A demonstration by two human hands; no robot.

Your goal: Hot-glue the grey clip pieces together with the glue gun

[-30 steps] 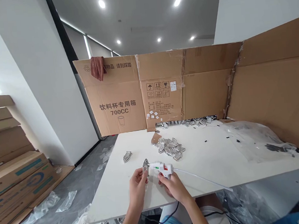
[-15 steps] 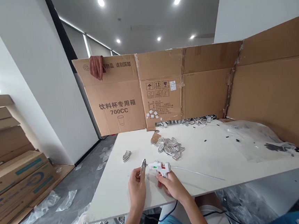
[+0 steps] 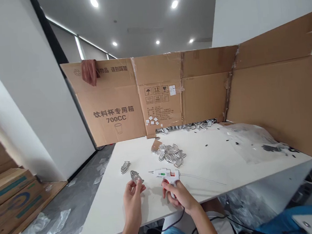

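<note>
Between thumb and fingers, my left hand (image 3: 133, 197) pinches a flat silver metal piece (image 3: 136, 177), tilted above the table. My right hand (image 3: 177, 194) is wrapped round the handle of a white glue gun (image 3: 165, 173), whose nozzle points left toward the metal piece with a gap between them. A long clear glue stick (image 3: 202, 178) sticks out of the back of the gun. Left of the hands lies a small stack of silver pieces (image 3: 125, 167). Beyond the gun is a heap of similar metal pieces (image 3: 170, 153).
Upright cardboard (image 3: 110, 99) screens the back and right of the white table (image 3: 104, 209). Clear plastic bags (image 3: 252, 141) and small black bits lie at the right. A black cord (image 3: 178, 220) hangs over my lap. Cartons (image 3: 13, 202) stand on the left floor.
My left hand has drawn the metal piece away from the nozzle, leftward, and turned its flat face into view. The glue gun stays in my right hand. The camera has turned slightly right.
</note>
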